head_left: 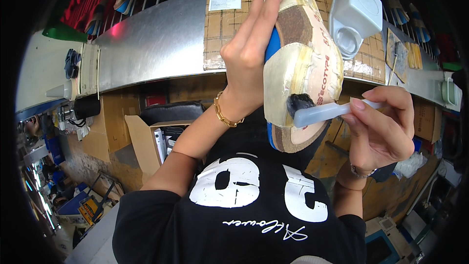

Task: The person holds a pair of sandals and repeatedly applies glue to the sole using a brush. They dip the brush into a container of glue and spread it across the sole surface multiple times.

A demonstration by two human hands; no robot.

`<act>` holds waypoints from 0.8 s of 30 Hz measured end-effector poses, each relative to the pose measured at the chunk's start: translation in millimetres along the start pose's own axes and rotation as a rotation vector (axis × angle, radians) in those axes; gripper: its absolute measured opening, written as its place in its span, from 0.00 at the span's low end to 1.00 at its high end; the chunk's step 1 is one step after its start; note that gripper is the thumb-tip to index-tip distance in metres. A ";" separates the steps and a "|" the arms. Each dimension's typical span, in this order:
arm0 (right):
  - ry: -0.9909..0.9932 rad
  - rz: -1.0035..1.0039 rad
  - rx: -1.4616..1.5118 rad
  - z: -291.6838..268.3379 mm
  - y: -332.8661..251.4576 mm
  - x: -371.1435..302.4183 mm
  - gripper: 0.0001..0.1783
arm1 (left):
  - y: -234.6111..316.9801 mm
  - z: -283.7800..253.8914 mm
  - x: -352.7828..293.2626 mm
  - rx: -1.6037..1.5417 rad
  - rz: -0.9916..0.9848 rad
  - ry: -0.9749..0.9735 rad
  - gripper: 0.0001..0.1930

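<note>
My left hand (246, 56) is closed around the far left side of a sandal upper on a blue last (286, 68), held up sole side toward me. Cream straps are folded over its edge onto a pale insole board with red print, and brown fabric shows between them. In my right hand (383, 129), thumb and fingers pinch the translucent white handle of a glue brush (320, 115). Its dark bristles touch the folded strap edge near the lower end of the sandal. The left hand's grip on the far side is partly hidden.
A metal worktable (151, 44) spans the far side, with a flattened cardboard sheet (220, 39) on it. On the sheet stands a white plastic container (361, 12). Racks behind hold several blue lasts (128, 0). An open cardboard box (141, 139) sits below the table edge.
</note>
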State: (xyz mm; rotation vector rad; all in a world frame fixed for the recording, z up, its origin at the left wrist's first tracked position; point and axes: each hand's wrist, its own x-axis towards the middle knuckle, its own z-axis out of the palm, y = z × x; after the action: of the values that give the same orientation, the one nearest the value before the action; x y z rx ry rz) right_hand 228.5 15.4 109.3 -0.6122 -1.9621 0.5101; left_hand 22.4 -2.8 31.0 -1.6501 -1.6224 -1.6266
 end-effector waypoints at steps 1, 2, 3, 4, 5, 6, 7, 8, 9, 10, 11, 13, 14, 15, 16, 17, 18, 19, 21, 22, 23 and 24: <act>-0.004 -0.010 0.001 -0.3 -0.1 0.0 0.21 | 0.7 -0.1 -0.4 -0.009 -0.012 -0.005 0.31; -0.006 -0.004 0.007 -0.4 -0.2 -0.2 0.21 | 1.6 -0.3 -1.0 -0.025 -0.036 -0.007 0.31; -0.007 -0.021 0.003 -0.5 -0.1 -0.4 0.21 | 2.7 -0.4 -1.4 -0.041 -0.053 -0.005 0.31; -0.007 -0.022 0.005 -0.3 -0.1 -0.6 0.21 | 3.9 -0.7 -1.8 -0.057 -0.071 -0.003 0.31; -0.007 -0.027 0.002 -0.5 0.1 -0.6 0.21 | 5.1 -1.3 -2.0 -0.060 -0.077 -0.010 0.32; -0.007 -0.032 0.000 -0.5 0.1 -0.5 0.21 | 6.3 -2.3 -2.2 -0.063 -0.083 -0.018 0.32; -0.007 -0.040 -0.006 -1.2 0.0 -0.1 0.21 | 7.5 -3.1 -2.2 -0.067 -0.089 -0.026 0.32; -0.012 -0.050 -0.007 -2.1 -0.2 0.8 0.21 | 8.5 -4.1 -2.0 -0.065 -0.093 -0.046 0.32; -0.017 -0.060 -0.008 -3.2 -0.6 1.6 0.21 | 9.4 -4.8 -1.8 -0.064 -0.098 -0.065 0.32; -0.028 -0.073 -0.004 -4.7 -1.1 2.8 0.21 | 10.2 -5.6 -1.8 -0.064 -0.093 -0.085 0.32; -0.057 -0.081 -0.007 -6.9 -2.0 4.0 0.19 | 10.8 -6.1 -1.9 -0.076 -0.116 -0.099 0.32; -0.135 -0.092 -0.018 -13.4 -4.7 6.2 0.16 | 11.5 -7.0 -2.9 -0.086 -0.140 -0.126 0.33; -0.148 -0.112 -0.027 -14.8 -4.3 6.5 0.14 | 11.8 -7.4 -4.0 -0.092 -0.160 -0.135 0.33; -0.232 -0.084 0.055 -17.7 -3.8 6.9 0.13 | 11.6 -7.7 -5.2 -0.088 -0.175 -0.145 0.33; -0.278 -0.074 0.133 -19.6 -0.9 6.9 0.13 | 11.2 -7.8 -6.7 -0.075 -0.189 -0.158 0.33; -0.303 -0.091 0.221 -20.9 5.3 7.3 0.13 | 10.4 -8.6 -8.6 -0.097 -0.215 -0.174 0.34; -0.316 -0.067 0.257 -22.7 12.6 7.0 0.13 | 8.9 -9.6 -10.5 -0.113 -0.241 -0.190 0.35; -0.255 0.041 0.341 -24.0 21.8 5.2 0.14 | 5.6 -10.7 -11.8 -0.126 -0.254 -0.219 0.36; -0.046 0.147 0.337 -30.6 53.6 7.2 0.12 | -1.5 -12.5 -15.7 -0.127 -0.256 -0.234 0.35; 0.022 0.226 0.189 -34.4 73.2 8.3 0.11 | -4.4 -13.4 -18.4 -0.254 -0.429 -0.218 0.34; 0.076 0.282 0.034 -37.6 96.2 11.1 0.10 | -9.0 -13.3 -19.7 -0.366 -0.523 -0.218 0.34; 0.068 0.273 -0.085 -37.1 115.1 9.5 0.09 | -12.5 -12.9 -21.6 -0.429 -0.599 -0.198 0.33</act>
State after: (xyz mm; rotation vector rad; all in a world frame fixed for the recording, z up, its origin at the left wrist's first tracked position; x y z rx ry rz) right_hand 281.3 115.0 64.4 -0.9477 -1.8525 0.5669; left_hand 12.1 -19.8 11.3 -1.6478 -2.1300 -2.2940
